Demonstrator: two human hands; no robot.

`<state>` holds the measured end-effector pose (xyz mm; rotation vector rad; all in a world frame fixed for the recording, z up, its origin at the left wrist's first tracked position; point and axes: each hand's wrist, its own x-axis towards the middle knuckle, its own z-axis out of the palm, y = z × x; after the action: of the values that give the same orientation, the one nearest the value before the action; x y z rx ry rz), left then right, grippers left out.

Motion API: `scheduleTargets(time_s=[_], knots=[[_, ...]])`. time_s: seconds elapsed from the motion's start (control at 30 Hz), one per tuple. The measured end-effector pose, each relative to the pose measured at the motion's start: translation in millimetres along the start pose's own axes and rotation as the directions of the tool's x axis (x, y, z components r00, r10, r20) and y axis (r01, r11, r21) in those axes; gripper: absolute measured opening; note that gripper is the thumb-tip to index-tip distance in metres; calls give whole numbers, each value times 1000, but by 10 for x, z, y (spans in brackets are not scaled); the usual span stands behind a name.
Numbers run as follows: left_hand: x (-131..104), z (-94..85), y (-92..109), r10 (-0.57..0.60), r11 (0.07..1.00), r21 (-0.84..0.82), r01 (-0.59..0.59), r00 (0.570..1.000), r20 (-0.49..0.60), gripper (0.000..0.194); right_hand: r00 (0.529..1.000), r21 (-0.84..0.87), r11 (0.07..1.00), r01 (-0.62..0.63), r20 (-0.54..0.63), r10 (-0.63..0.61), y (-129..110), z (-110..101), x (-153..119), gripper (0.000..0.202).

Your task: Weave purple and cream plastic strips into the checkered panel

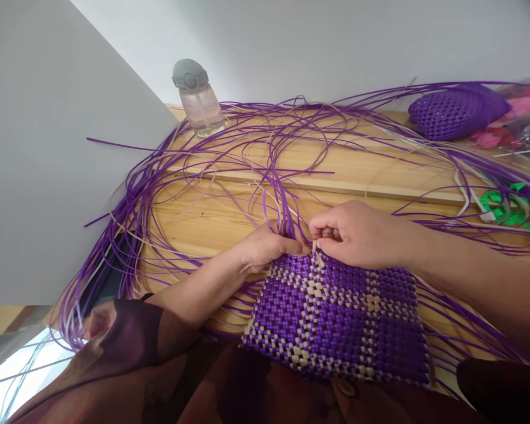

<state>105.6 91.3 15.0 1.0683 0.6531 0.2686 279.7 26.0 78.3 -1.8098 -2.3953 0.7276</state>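
The largest thing we see is a grey panel (70,147) on the left, and next to it a white wall (335,47) which stands behind the work. Below the wall we find the bench (371,168), made of pale wood. Many loose strands (135,197), most of them purple and some cream, lie over it in wide loops. In the near part, close to the person's dark garment (185,377), is the woven piece (335,324), purple with cream bands crossing it; we cannot tell whether it rests on the bench or on the lap.

At the far edge of this piece both hands work, quite near to each other. The right hand (351,235) has its fingers curled, and its thumb and forefinger are pinched together on a short cream strand. The left hand (274,244) is clamped on a bundle of purple strands (287,206), which rises between thumb and fingers at the piece's far left corner.

At the far right we notice a purple netted bundle (459,112), and beside it some pink pieces (527,109) in clear plastic. A clear bottle (198,100) with a grey-green lid stands upright at the back left. Smaller are the green pieces (503,206) near the right side, and smallest is the cream strand (315,247) itself.
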Motion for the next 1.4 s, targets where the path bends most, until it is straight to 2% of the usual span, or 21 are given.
scheduleTargets(time_s=[0.07,0.1,0.17,0.23,0.33,0.47,0.53,0.6,0.7,0.77,0.83,0.93,1.0,1.07,1.17,1.33,1.4], knots=[[-3,2,-6,4,1000,-20,-4,1000,3,13,988,-107,992,70,-131,-84,-58,47,-110,13],[-5,0,-11,1,1000,-31,-1,1000,6,13,966,-187,979,84,-227,-126,-100,77,-190,14],[-8,-10,-21,-8,999,-45,9,1000,21,13,889,-333,942,45,-416,-190,-194,159,-381,13],[-9,-23,-31,-18,999,-49,20,999,40,14,842,-370,929,8,-499,-205,-268,277,-559,12],[-9,-37,-41,3,999,-34,-1,999,53,16,818,-261,965,16,-552,-163,-298,502,-674,4],[-17,-41,-28,42,999,-16,-41,997,69,21,707,-66,996,60,-702,-89,-267,724,-561,9],[-20,-42,-21,39,999,-9,-39,996,77,22,682,13,996,83,-730,-47,-266,751,-507,9],[-19,-46,-21,27,1000,-5,-27,997,67,22,712,95,993,72,-702,16,-276,733,-509,6],[-5,-57,-34,24,1000,2,-24,998,50,20,838,179,984,8,-538,91,-289,675,-607,11],[3,-61,-42,32,999,10,-33,998,48,19,888,196,980,-39,-442,124,-294,651,-682,12],[3,-60,-44,38,999,16,-39,998,52,20,884,202,979,-27,-452,118,-303,654,-724,9],[-14,-51,-38,42,999,26,-43,998,50,22,828,219,972,83,-558,56,-328,687,-714,7],[-29,-43,-35,52,998,41,-54,998,42,23,824,243,963,118,-565,42,-350,702,-692,10],[-39,-36,-35,67,996,65,-69,997,35,22,856,275,957,95,-513,63,-370,705,-687,10],[-43,-33,-30,79,992,97,-82,996,30,21,895,343,939,-2,-418,155,-395,703,-717,11],[-64,-33,3,58,989,134,-58,998,4,23,891,464,881,-93,-356,282,-422,731,-758,16],[-75,-23,-1,42,990,135,-45,999,30,25,886,492,862,-122,-337,318,-423,743,-747,17]])
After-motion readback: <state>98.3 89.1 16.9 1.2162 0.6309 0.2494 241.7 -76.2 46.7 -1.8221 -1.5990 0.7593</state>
